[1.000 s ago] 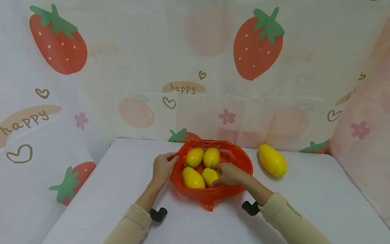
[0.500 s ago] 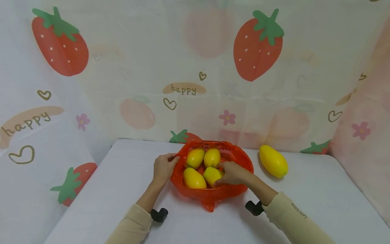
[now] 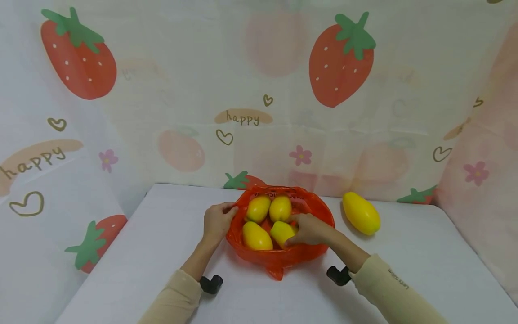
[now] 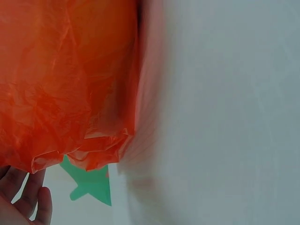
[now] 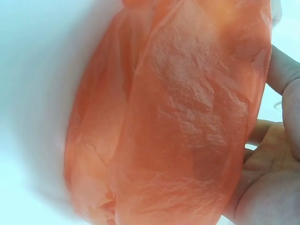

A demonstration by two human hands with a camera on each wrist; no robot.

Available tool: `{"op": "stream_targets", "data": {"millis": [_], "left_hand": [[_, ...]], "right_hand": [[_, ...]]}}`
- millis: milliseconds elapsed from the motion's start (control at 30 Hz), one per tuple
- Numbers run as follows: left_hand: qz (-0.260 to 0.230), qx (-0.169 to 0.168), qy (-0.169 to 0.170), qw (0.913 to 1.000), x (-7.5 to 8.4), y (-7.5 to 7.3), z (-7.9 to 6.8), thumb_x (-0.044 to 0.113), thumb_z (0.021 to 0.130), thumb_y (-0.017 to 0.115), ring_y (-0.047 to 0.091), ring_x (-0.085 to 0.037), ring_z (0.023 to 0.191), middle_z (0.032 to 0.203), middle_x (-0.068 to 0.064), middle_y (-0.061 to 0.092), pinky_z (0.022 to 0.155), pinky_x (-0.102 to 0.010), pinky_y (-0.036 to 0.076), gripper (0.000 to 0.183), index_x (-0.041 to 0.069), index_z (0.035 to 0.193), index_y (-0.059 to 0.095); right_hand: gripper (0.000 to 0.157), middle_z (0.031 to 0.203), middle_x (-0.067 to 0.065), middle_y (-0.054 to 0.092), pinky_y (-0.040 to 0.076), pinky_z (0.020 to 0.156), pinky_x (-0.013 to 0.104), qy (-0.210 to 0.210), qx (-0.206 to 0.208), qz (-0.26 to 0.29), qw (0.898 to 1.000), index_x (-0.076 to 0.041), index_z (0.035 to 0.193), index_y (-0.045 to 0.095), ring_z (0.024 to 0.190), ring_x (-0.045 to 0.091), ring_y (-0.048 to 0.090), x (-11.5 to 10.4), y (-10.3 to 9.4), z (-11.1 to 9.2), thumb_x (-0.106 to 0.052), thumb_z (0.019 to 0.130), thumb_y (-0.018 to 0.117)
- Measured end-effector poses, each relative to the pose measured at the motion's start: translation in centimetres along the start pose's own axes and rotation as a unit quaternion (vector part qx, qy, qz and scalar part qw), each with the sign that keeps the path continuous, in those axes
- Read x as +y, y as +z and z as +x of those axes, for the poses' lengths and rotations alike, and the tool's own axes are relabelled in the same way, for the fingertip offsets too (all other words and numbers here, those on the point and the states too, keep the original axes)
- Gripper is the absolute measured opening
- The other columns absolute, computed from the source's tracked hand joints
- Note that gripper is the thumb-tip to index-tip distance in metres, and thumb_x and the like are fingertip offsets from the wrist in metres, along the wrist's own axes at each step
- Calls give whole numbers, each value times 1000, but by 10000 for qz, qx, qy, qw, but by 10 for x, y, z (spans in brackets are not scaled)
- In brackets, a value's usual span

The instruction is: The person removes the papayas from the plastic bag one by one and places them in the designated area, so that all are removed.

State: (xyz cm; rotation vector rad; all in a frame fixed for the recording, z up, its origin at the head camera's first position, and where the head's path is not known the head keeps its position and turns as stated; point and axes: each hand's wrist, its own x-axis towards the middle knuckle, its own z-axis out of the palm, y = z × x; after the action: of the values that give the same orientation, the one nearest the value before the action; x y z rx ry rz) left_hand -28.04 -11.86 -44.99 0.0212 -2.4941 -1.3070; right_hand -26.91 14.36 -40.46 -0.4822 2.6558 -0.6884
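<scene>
A red plastic bag (image 3: 279, 258) stands on the table with its mouth spread wide, and yellow mangoes lie inside. My left hand (image 3: 216, 222) pinches the bag's rim at the left; in the left wrist view its fingers (image 4: 30, 194) are partly behind the crumpled bag edge (image 4: 65, 93). Reaching over the right rim, my right hand (image 3: 310, 230) grips the front right mango (image 3: 282, 233). Three other mangoes rest about it: one front left (image 3: 257, 236), two behind. The right wrist view shows the bag wall (image 5: 187, 122) hiding the fruit beside my right palm (image 5: 269, 173).
Another yellow mango (image 3: 361, 213) lies on the white table (image 3: 425, 261), right of the bag near the back edge. Behind the table hangs a cloth printed with strawberries (image 3: 341, 67). Black fittings (image 3: 212, 285) show at both wrists.
My right hand and the mango in it have shifted slightly to the right within the bag. The left hand stays at the rim.
</scene>
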Motion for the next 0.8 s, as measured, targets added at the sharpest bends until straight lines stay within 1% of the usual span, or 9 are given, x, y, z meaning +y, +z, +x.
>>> {"op": "stream_targets", "data": {"millis": [167, 367, 600, 800], "left_hand": [[21, -27, 19, 10000, -1, 1, 0, 18, 92, 67, 69, -30, 95, 100, -15, 75, 86, -41, 59, 23, 2, 106, 75], [0, -32, -5, 10000, -1, 2, -1, 18, 92, 67, 69, -30, 95, 100, -14, 75, 85, -41, 59, 23, 2, 107, 75], [26, 3, 34, 10000, 0, 0, 0, 18, 92, 67, 69, -30, 95, 101, -15, 75, 85, -41, 59, 24, 2, 108, 74], [12, 12, 17, 10000, 0, 0, 1, 18, 92, 66, 69, -30, 95, 100, -15, 75, 85, -41, 59, 24, 1, 107, 74]], "right_hand": [[64, 105, -1, 66, 55, 94, 39, 16, 25, 40, 10000, -11, 131, 59, 94, 15, 55, 1, 2, 0, -30, 75, 84], [66, 108, 0, 66, 54, 95, 41, -18, 48, 4, 10000, -10, 132, 58, 96, 16, 56, 1, 0, -1, -31, 75, 84], [70, 115, 3, 65, 54, 96, 42, -127, 114, 1, 9999, -8, 135, 56, 99, 17, 55, 3, -6, -2, -31, 75, 84], [71, 120, 5, 63, 55, 94, 42, -68, 122, 33, 9999, -10, 135, 55, 104, 19, 55, 4, -13, -3, -33, 75, 83]]}}
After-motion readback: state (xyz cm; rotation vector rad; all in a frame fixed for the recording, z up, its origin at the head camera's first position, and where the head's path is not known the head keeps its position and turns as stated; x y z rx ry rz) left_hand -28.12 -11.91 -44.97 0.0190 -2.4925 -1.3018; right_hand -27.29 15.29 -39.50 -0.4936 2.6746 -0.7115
